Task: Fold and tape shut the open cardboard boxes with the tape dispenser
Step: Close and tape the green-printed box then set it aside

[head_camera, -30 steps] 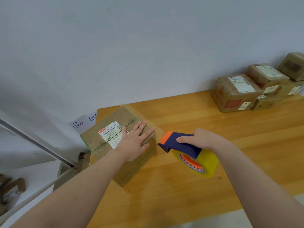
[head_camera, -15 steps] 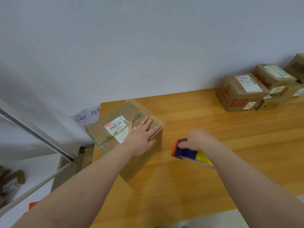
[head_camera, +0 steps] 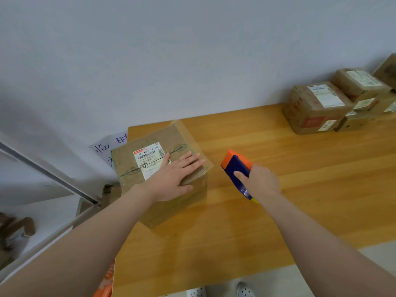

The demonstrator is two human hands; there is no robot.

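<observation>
Two hands were over the wooden table (head_camera: 278,211). The left hand (head_camera: 173,179) lay flat on top of the closed cardboard box (head_camera: 128,161), fingers straight and close together, partly over its white label (head_camera: 147,157). That box sat at the table's left end. The right hand (head_camera: 261,181) held the blue and orange tape dispenser (head_camera: 236,163), fingers curled round it, just right of the box. Some other boxes (head_camera: 317,108) sat far off by the wall.

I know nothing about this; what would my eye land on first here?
The bright orange and blue tape dispenser stands out most, gripped by the right hand just right of the cardboard box. The left hand lies flat on that box's top, at the left corner of the wooden table. A pile of labelled boxes sits far right against the wall.
</observation>
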